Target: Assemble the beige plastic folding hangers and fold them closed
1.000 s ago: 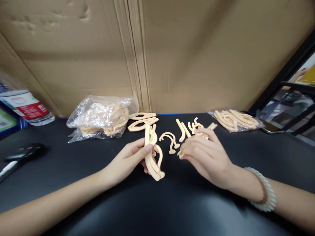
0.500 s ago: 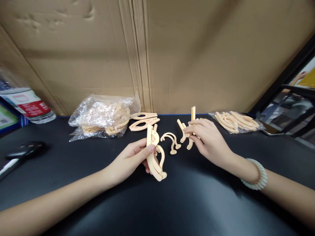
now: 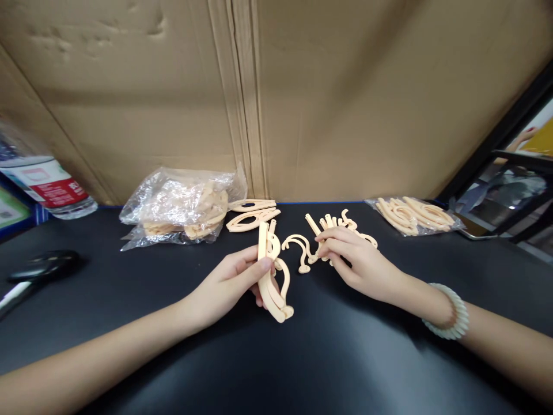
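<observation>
Well left of the left hand (image 3: 233, 278), a labelled bottle (image 3: 52, 187) sits beyond a rounded black object (image 3: 46, 265); brown cardboard (image 3: 354, 109) and, further right, a black frame (image 3: 496, 136) rise beyond the right hand (image 3: 363, 265).

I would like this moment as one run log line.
left hand: holds curved beige pieces; right hand: near loose pieces; bottle: far left

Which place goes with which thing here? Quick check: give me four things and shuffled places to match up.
Things:
1. Stacked pale pieces
2. Coiled bracelet
3. Bottle with the red-and-white label
4. Bagged pale pieces

Places:
A. At the picture's left edge
B. Toward the back right of the black desk
C. In the left grip
D. On the right wrist

Pairs: 1-C, 2-D, 3-A, 4-B
</observation>
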Demonstrator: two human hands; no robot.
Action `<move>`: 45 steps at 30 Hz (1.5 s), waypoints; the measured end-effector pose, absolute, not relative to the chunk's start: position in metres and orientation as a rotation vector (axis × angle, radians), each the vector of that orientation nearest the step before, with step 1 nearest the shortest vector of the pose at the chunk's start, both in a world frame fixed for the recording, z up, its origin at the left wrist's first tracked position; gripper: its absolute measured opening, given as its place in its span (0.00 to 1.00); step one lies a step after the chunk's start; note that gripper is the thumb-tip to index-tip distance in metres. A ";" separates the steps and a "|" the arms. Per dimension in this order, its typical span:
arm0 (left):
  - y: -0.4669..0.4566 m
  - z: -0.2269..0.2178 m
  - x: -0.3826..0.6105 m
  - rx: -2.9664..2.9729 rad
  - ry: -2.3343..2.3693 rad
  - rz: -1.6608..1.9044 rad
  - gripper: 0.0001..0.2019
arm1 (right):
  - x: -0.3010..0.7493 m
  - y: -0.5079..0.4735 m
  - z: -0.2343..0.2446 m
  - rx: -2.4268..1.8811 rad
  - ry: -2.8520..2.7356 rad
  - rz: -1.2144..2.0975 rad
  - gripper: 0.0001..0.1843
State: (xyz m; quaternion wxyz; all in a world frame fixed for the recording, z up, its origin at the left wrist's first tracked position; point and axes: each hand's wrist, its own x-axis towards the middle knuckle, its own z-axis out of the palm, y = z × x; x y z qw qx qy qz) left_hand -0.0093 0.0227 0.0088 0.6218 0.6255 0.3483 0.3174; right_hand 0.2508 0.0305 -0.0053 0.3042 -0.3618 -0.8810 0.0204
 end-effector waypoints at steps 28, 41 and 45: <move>0.023 0.011 -0.008 1.463 0.823 0.725 0.14 | 0.254 0.024 0.007 -1.185 -2.595 -0.220 0.20; 0.023 0.011 -0.009 1.468 0.826 0.724 0.14 | 0.263 0.027 0.012 -1.245 -2.593 0.062 0.10; 0.023 0.012 -0.009 1.465 0.810 0.720 0.14 | 0.265 0.037 0.003 -1.253 -2.485 0.084 0.07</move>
